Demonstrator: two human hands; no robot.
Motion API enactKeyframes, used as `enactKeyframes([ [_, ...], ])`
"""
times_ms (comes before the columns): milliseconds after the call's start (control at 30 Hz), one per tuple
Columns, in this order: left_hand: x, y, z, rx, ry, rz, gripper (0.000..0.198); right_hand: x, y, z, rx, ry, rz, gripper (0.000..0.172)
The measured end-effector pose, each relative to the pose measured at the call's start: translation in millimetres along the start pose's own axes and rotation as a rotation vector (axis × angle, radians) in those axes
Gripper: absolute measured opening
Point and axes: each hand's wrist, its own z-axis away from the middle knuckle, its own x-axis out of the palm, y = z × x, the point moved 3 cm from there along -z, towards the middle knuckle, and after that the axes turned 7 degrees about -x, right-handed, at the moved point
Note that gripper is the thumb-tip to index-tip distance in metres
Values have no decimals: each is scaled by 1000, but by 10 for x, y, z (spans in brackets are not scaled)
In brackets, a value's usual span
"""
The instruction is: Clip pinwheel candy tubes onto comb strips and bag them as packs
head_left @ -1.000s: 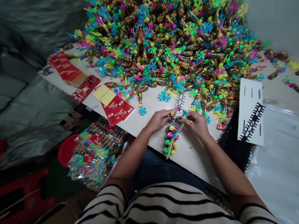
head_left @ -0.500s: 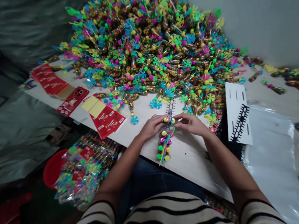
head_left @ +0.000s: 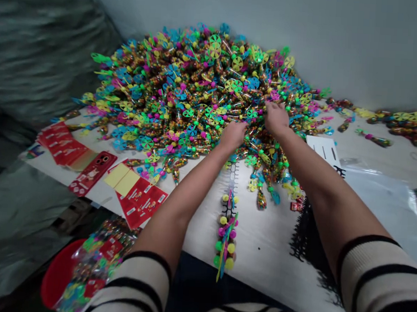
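Observation:
My left hand (head_left: 233,135) reaches to the front of a big pile of small candy-filled bottles with coloured fan tops (head_left: 212,88). Its fingers are closed together at the bottles, and what they grip is hidden. Farther in and to the right, my right hand (head_left: 277,118) is bent down into the pile with curled fingers; whatever is under them cannot be made out. Nearer to me lies a black plastic strip with prongs (head_left: 233,174). Several toy bottles with yellow, pink and green caps (head_left: 226,242) sit in two rows along its near part.
Red printed cards (head_left: 144,201) and a red phone (head_left: 92,173) lie at the left. Black strips (head_left: 308,228), a white slotted card (head_left: 324,149) and clear plastic bags (head_left: 378,199) are at the right. Packed bags (head_left: 99,257) and a red tub (head_left: 58,274) stand below the table edge.
Both hands have left the black strip and moved forward into the pile, the right one farther. A yellow-capped pair stays on the strip where they were. The view has shifted.

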Motion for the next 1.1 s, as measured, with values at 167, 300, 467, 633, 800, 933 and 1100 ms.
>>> enactKeyframes([
  [167,263,233,-427,-45,-58,-198,29,-91,-10,-47,-82,-44,94,16],
  [300,222,138,-417,-92,-35,-91,31,-559,39,276,46,64,-41,18],
  [467,-101,-172,81,-119,38,359,28,-815,-215,1259,194,-36,-721,33],
  [633,-258,-516,1303,-183,-95,726,29,-570,-762,2336,325,-192,-1062,31],
  [800,-63,-573,2389,-298,-55,873,39,-328,-1196,2839,369,-196,-1115,29],
  [933,68,-440,2677,-240,-30,792,29,-239,-1364,2971,358,-182,-1108,28],
  [1100,94,-389,2691,-133,-21,667,26,-216,-1400,2982,281,-177,-1083,28],
])
